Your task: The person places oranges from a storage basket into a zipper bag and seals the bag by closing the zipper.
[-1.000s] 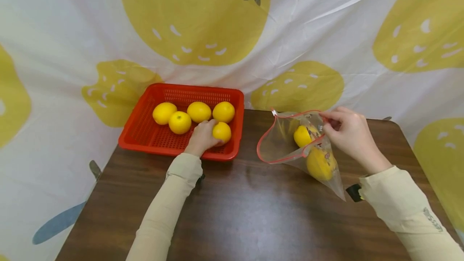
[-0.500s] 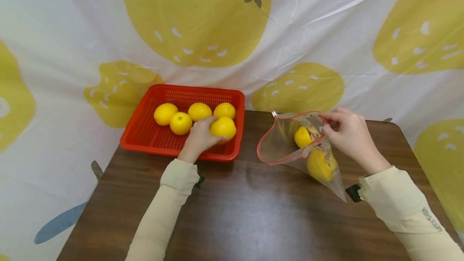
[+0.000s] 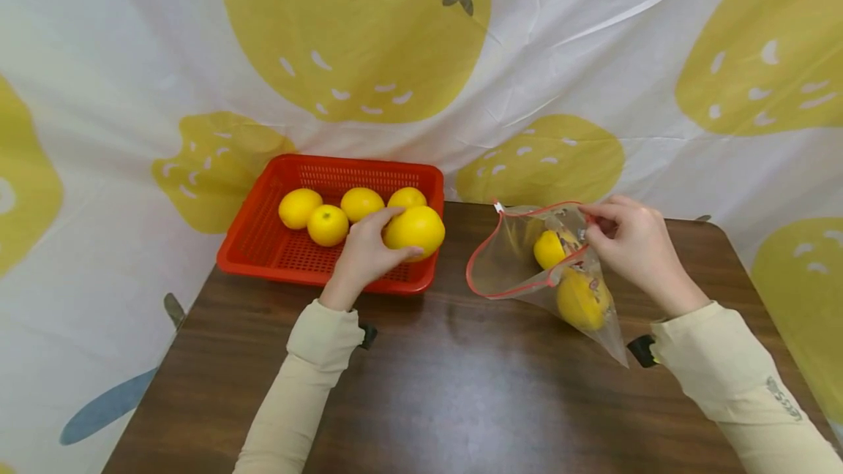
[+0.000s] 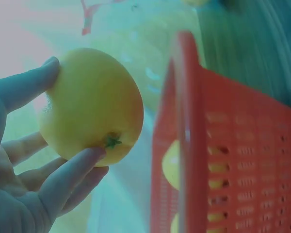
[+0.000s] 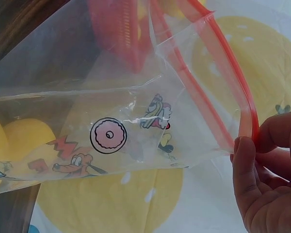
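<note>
My left hand (image 3: 366,253) grips a yellow lemon (image 3: 414,230) and holds it just above the right end of the red basket (image 3: 263,251); the left wrist view shows fingers and thumb curled round the lemon (image 4: 92,107) beside the basket wall (image 4: 194,145). Three more lemons (image 3: 327,224) lie in the basket. My right hand (image 3: 632,243) pinches the red-zippered rim of a clear plastic bag (image 3: 514,258), holding its mouth open toward the basket. Two lemons (image 3: 579,298) sit inside the bag. The right wrist view shows my fingers (image 5: 262,189) on the bag rim (image 5: 233,97).
A dark wooden table (image 3: 448,386) carries the basket at back left and the bag at back right. A white cloth with yellow fruit prints (image 3: 356,28) hangs behind and around the table. The bag has cartoon prints (image 5: 109,136).
My left hand has lifted the lemon out of the basket and moved it up and to the right, toward the bag. The right hand and bag have stayed put.
</note>
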A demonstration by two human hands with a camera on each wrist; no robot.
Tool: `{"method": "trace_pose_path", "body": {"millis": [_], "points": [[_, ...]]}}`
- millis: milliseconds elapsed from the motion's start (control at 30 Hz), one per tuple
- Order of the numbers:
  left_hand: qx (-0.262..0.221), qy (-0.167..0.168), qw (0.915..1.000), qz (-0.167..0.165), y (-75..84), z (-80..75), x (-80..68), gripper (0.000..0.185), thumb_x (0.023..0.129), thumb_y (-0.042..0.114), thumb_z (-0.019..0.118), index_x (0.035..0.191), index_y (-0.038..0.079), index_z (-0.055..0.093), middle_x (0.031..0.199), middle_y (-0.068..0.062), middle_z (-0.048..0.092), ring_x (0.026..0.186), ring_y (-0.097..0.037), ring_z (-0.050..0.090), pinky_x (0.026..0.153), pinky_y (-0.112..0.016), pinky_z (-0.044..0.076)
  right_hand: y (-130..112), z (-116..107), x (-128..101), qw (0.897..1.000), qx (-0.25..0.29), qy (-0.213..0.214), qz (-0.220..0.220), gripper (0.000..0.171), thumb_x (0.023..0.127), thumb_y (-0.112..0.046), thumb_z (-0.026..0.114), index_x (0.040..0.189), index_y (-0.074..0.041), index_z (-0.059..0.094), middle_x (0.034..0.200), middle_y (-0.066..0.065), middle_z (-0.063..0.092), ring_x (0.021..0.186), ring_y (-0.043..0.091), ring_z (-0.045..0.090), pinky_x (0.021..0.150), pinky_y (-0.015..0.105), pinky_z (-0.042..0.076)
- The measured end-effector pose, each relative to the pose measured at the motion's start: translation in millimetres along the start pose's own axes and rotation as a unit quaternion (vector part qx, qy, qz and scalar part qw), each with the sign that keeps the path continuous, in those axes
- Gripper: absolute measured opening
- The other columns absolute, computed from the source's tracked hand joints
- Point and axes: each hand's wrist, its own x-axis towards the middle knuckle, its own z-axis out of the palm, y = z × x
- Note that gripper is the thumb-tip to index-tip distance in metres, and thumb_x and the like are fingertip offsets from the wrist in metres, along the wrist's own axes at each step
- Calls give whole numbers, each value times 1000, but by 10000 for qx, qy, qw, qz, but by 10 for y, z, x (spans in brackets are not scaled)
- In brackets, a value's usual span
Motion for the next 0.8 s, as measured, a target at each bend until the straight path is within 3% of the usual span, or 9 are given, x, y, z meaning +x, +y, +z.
{"method": "trace_pose_path", "body": {"millis": [333,533,800], "points": [[-882,-46,9956,299,255,67,-67,64,68,34,78,123,10,55,120,-5,58,97,-21,55,84,-36,46,0,-6,0,10000,-3,24,-18,23,75,3,57,95,2,70,73,4,59,58,9,50,53,11,36],[-1142,-229,9916,563,401,213,-77,60,69,32,79,121,11,57,118,-2,59,94,-19,57,80,-32,48,-5,-10,0,10000,-19,26,-28,24,75,3,57,95,3,70,74,5,60,58,11,50,53,11,36],[-1591,-674,9837,492,553,434,-43,58,69,26,79,121,12,56,115,-4,60,84,-19,60,70,-29,51,-17,-10,9,10000,-12,-40,-5,24,76,3,57,95,3,70,74,6,60,58,11,51,52,13,37]]}}
